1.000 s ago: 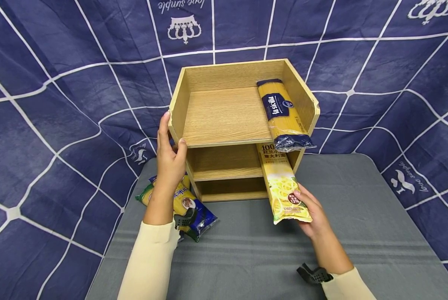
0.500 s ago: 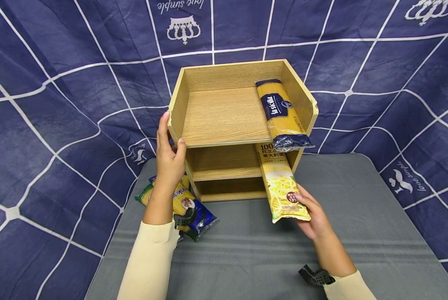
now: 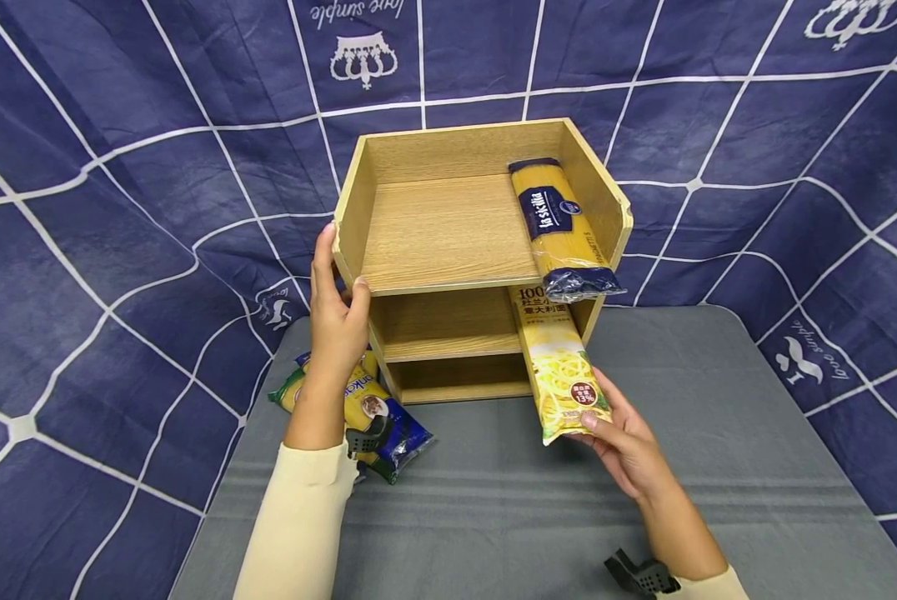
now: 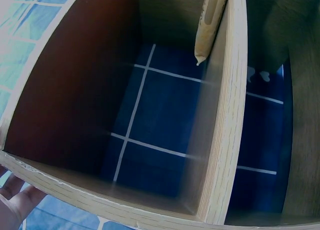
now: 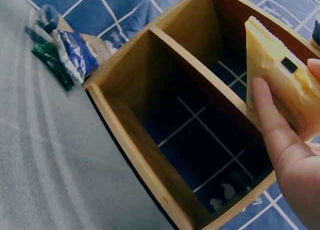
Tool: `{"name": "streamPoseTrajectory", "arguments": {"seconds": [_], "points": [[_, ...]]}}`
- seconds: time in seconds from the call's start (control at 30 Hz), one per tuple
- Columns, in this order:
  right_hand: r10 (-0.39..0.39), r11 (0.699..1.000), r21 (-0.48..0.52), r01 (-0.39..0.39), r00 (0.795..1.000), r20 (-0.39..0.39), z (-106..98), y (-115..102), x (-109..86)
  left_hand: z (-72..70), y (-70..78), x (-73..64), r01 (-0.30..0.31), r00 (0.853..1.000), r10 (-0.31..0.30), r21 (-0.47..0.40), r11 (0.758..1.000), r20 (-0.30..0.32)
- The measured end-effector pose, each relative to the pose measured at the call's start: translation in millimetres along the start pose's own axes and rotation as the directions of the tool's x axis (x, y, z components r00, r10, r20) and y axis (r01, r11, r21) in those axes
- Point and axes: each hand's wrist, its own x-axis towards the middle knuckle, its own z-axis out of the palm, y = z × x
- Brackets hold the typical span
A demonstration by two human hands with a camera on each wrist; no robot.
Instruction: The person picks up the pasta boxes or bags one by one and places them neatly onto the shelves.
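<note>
A three-level wooden shelf unit (image 3: 448, 358) stands on the grey cloth. My left hand (image 3: 338, 321) grips the left side panel, thumb at the front edge and fingers along the outside. In the head view, a yellow spaghetti packet (image 3: 561, 358) sticks out of the middle compartment at its right side. My right hand (image 3: 628, 442) pinches the packet's near end, thumb on top and fingers underneath. The packet's end (image 4: 206, 35) shows inside the compartment in the left wrist view. A blue-and-yellow spaghetti packet (image 3: 557, 221) lies on the top level by the right panel, overhanging the front.
Several pasta packets (image 3: 377, 408) lie in a pile on the cloth left of the unit, partly behind my left forearm. Grey cloth (image 3: 486, 500) spreads in front. Blue checked curtain (image 3: 478, 58) hangs behind and at both sides.
My right thumb has shifted toward the near end of the yellow packet, and the hand has moved slightly nearer to me. The packet sits marginally farther in. The left hand keeps its grip.
</note>
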Motion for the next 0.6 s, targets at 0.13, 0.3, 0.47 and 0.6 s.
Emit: {"name": "streamPoseTrajectory", "arguments": {"seconds": [0.13,0.3,0.47,0.6], "points": [[0.003,0.999,-0.053,-0.006,0.998,-0.061,4.3,0.4,-2.0,-0.3,0.4,-0.3,-0.003,1.000,0.003,0.006,1.000,0.000],[-0.004,0.997,-0.083,-0.005,0.994,-0.111,7.4,1.5,-3.3,-0.1,-0.3,0.0,-0.004,1.000,0.004,-0.005,1.000,0.005],[-0.015,0.997,-0.081,0.005,0.993,-0.121,7.7,2.9,0.0,-0.1,-1.1,0.7,-0.009,1.000,0.009,-0.005,1.000,-0.002],[-0.025,0.998,-0.067,0.017,0.992,-0.126,6.8,4.3,4.5,-0.1,-1.4,0.5,-0.008,1.000,0.008,-0.006,1.000,0.000]]}}
